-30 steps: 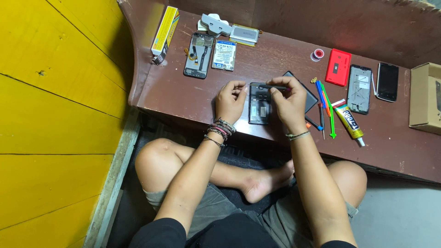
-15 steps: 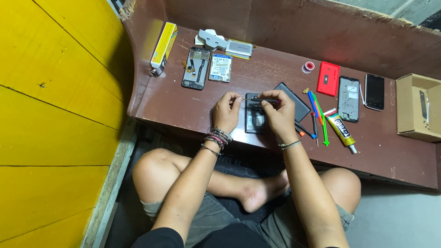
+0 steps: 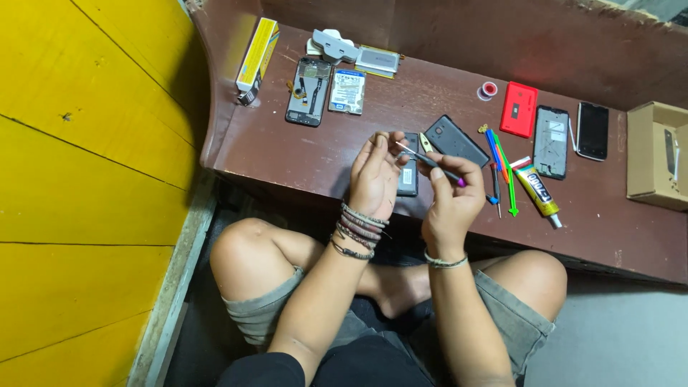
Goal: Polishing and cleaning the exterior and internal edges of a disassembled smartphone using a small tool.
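Observation:
I sit cross-legged at a low brown bench [image 3: 301,154]. My right hand [image 3: 451,197] grips a thin screwdriver [image 3: 430,161] with a purple end, its tip pointing toward my left hand. My left hand [image 3: 374,175] is raised palm up, fingers cupped, right at the tool's tip; whether something small lies in it I cannot tell. An opened dark phone [image 3: 408,172] lies on the bench just behind and between both hands. A black phone back cover [image 3: 455,140] lies beside it to the right.
Far left stands a yellow box [image 3: 256,57]. Near it lie an opened phone frame [image 3: 308,92], a small hard drive [image 3: 347,92] and a battery [image 3: 377,60]. To the right lie coloured pry tools [image 3: 502,172], a glue tube [image 3: 539,192], a red case [image 3: 519,109], two phones and a cardboard box [image 3: 656,154].
Both hands have lifted off the opened phone. The left hand turned palm up, and the right hand now holds the screwdriver toward it.

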